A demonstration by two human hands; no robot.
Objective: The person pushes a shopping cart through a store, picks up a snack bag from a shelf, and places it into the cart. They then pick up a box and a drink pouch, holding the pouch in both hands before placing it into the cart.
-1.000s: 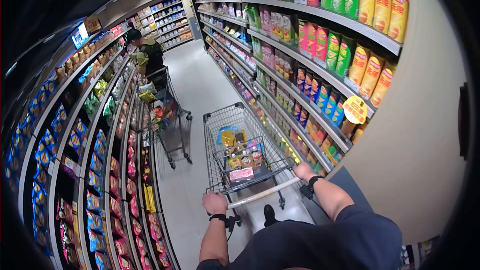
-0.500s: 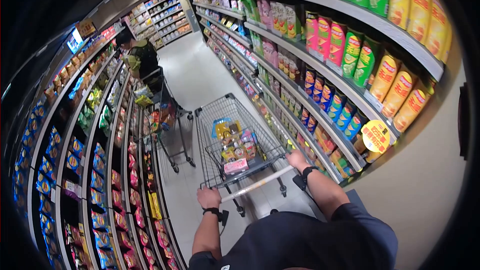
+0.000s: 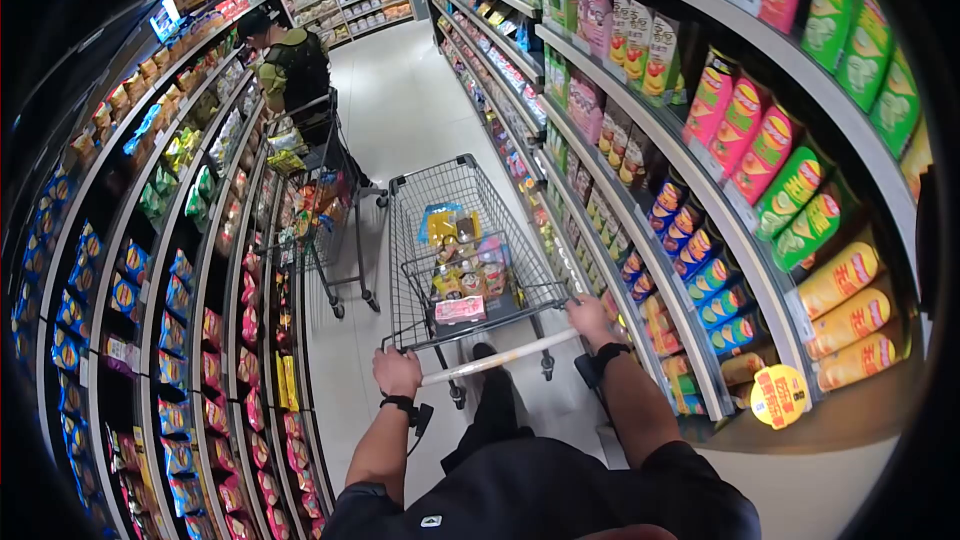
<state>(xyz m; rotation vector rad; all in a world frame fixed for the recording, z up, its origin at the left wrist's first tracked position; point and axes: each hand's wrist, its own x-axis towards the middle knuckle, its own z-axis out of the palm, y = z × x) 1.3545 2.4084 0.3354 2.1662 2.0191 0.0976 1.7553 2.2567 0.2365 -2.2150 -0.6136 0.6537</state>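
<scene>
My left hand (image 3: 398,372) is wrapped round the left end of the shopping cart's handle. At the other end of that bar, my right hand (image 3: 590,320) also grips it, with its fingers partly hidden. The wire shopping cart (image 3: 412,230) stands in front of me in the aisle. Inside it lie a blue and yellow package (image 3: 450,223), several small snack packs (image 3: 470,280) and a pink and white box (image 3: 460,310) near the handle. Both wrists wear dark bands.
A person (image 3: 295,65) in dark and green clothing stands ahead on the left beside another loaded cart (image 3: 335,210). Shelves of chip bags (image 3: 175,370) curve along the left. Shelves with chip canisters (image 3: 790,195) line the right, close to my right arm. Pale floor (image 3: 385,80) runs ahead.
I have moved forward along the aisle with the cart, and the right shelves appear closer. My foot now shows beneath the handle. Both hands keep their hold.
</scene>
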